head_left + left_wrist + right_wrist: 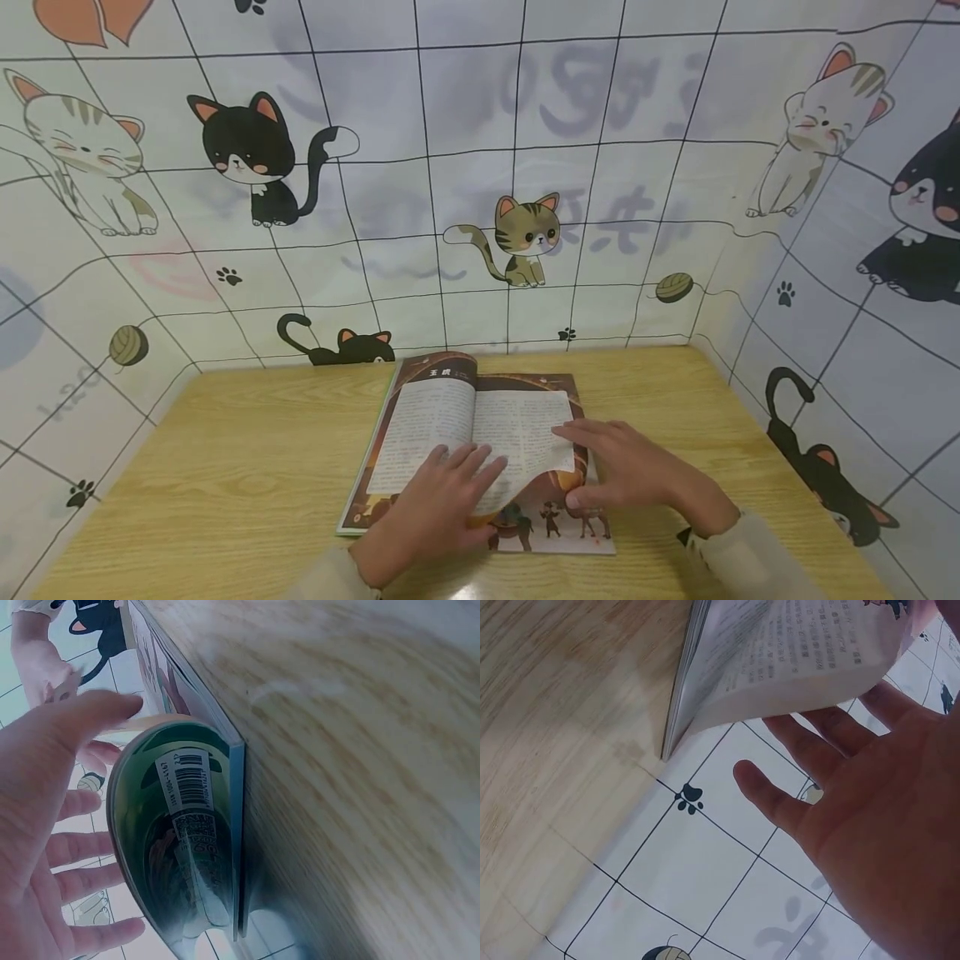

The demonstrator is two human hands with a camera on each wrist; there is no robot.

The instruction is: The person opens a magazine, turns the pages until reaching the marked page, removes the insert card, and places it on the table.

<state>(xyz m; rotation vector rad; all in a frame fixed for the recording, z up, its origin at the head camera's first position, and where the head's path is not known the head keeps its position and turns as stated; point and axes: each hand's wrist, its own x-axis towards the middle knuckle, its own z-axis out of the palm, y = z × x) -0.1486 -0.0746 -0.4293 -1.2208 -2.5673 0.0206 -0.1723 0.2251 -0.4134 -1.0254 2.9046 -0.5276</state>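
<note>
An open magazine [517,425] with printed text lies on the wooden table. Its right-hand page [802,667] is lifted and curved at the lower corner, and a picture of small figures and animals [551,521] shows beneath. My left hand [442,500] is over the lower middle of the magazine, fingers spread and fairly straight. In the left wrist view, the bent green back cover [150,750] bears a barcode label beside that hand. At the right edge, my right hand [637,471] touches the lifted page with extended fingers, some partly behind it in the right wrist view.
The wooden table [247,467] spreads out on both sides of the magazine. Close behind it and at the sides stand white walls [465,183] with a grid and cartoon cats. Light sleeves [750,554] cover both wrists.
</note>
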